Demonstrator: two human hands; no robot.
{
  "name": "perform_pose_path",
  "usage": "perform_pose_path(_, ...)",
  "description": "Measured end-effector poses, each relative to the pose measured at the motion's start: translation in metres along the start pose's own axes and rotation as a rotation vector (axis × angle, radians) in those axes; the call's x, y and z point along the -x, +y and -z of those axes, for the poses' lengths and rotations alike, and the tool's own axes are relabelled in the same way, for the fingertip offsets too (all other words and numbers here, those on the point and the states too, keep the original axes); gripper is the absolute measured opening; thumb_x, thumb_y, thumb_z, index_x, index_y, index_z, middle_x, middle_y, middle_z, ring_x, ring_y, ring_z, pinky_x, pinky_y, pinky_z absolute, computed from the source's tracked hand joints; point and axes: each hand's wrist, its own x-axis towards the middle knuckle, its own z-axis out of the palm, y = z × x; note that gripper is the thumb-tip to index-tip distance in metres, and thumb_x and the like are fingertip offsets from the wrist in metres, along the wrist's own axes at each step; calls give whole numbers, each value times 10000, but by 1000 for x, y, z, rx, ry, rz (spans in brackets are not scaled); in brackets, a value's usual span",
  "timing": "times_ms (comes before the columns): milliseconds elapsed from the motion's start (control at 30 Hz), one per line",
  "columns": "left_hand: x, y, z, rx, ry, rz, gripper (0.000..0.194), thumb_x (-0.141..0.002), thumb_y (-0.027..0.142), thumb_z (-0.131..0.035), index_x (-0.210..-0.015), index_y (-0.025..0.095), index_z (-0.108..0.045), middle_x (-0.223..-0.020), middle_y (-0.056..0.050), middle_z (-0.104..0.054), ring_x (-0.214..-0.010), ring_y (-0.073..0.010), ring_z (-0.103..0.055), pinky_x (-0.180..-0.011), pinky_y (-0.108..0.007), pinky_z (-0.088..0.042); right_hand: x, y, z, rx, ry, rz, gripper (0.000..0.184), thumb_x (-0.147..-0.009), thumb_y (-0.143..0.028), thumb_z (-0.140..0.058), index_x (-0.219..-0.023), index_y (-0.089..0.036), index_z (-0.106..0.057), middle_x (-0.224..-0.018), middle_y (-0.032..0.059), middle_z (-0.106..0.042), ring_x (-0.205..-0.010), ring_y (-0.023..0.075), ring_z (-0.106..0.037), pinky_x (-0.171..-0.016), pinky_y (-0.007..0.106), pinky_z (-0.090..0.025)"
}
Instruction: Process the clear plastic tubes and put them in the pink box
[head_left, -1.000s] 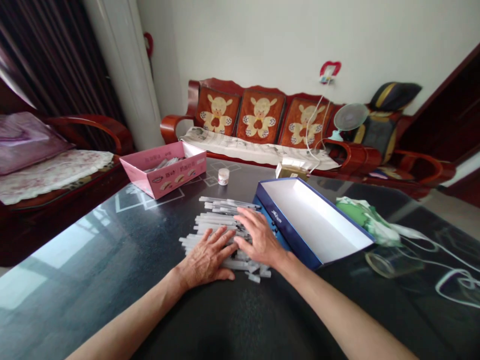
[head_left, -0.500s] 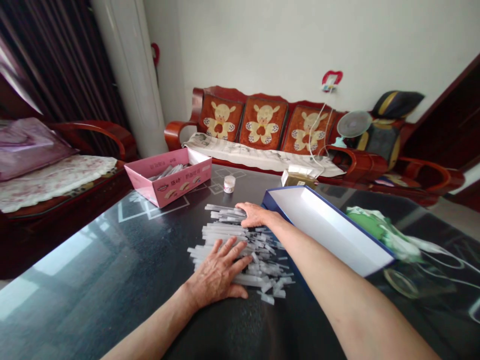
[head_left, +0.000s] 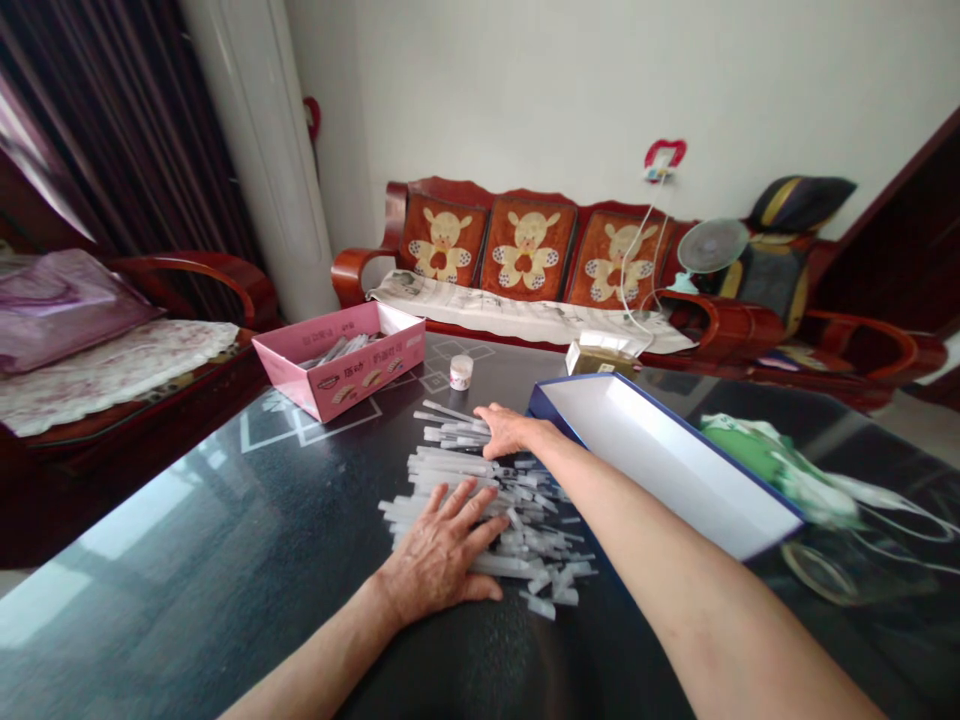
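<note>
Right hand [head_left: 511,430] has shifted from mid-pile to its far edge, lying flat, fingers close together, holding nothing; left hand [head_left: 442,555] lies spread wide on the near edge of the loose pile of translucent sticks [head_left: 450,465] (material hard to tell) on the dark glass table [head_left: 187,520]. Blue-rimmed white box [head_left: 660,437] just right; pink carton [head_left: 349,385] and small jar [head_left: 461,372] beyond; red wooden sofa [head_left: 529,250] upper middle.

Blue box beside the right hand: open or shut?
Open. The blue cardboard box has no lid on it, and its white inside faces up in plain view beside the right hand.
</note>
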Motion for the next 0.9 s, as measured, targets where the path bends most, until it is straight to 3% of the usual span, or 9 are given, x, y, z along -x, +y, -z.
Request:
perform_pose_path(300,-19,-14,1,-38,-25,-39,754,-784,742,-432,-1406,315,-409,-1503,-84,-367,-1381,-351,-309,-1075,-579,-309,-2,4,0,-42,46,-18,649,-587,-234,-700,-1217,-261,-545,-1273,100,-527,-1150,291,-558,-903,383,-486)
perform_pose_path(600,-20,-7,3,-36,-18,36,691,-786,607,-596,-1381,294,-439,-1503,-101,-365,-1392,-371,-282,-1057,-628,-308,13,4,-4,-103,104,-21,694,-643,-199,-655,-1314,-271,-494,-1349,79,-531,-1180,268,-553,-939,340,-454)
perform_pose_path(767,-14,-9,5,24,-7,9,753,-763,729,-496,-1357,268,-467,-1485,-133,-386,-1365,-378,-335,-1050,-625,-319,21,5,-6,-127,184,-75,568,-773,-242,-556,-1337,-262,-493,-1356,72,-554,-1234,252,-520,-970,355,-427)
perform_pose_path(900,-9,-15,1,40,71,-21,803,-747,769,-453,-1367,258,-457,-1459,-134,-422,-1353,-359,-358,-1077,-601,-295,14,10,-3,-137,216,-152,430,-854,-305,-484,-1275,-270,-567,-1271,52,-630,-1186,232,-562,-952,338,-429)
